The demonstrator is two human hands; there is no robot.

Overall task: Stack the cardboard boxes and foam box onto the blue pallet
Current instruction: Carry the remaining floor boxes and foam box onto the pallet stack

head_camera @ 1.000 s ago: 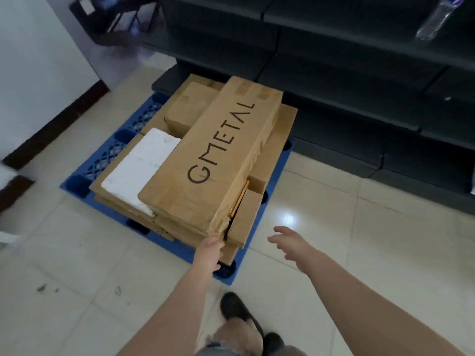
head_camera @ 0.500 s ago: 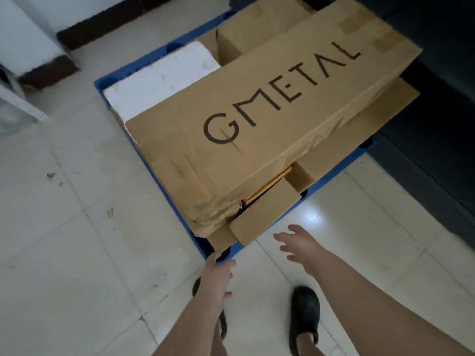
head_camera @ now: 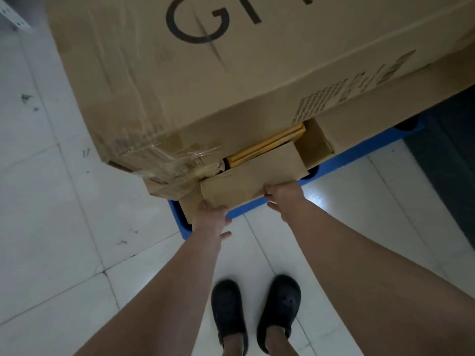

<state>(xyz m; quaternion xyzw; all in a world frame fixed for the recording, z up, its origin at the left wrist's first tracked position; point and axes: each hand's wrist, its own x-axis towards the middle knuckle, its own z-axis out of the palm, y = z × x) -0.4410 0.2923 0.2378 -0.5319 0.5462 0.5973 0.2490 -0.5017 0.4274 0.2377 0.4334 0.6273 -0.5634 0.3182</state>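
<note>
Flap [head_camera: 253, 179], box stack [head_camera: 205, 80], pallet [head_camera: 359, 155].
Both hands, left [head_camera: 210, 219] and right [head_camera: 285, 195], gripped the flap's near edge, fingers curled under; tiled floor [head_camera: 51, 227] lay open behind.

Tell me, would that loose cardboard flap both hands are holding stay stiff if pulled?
Probably not. The cardboard flap looks thin and already bent open, so it would likely fold. The torn tape beside it suggests it may rip. Left hand and right hand grip only its edge.

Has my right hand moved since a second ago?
Yes. The right hand was hovering in the air off the stack; it has gone forward and now grips the open flap at the blue pallet's near corner.
</note>
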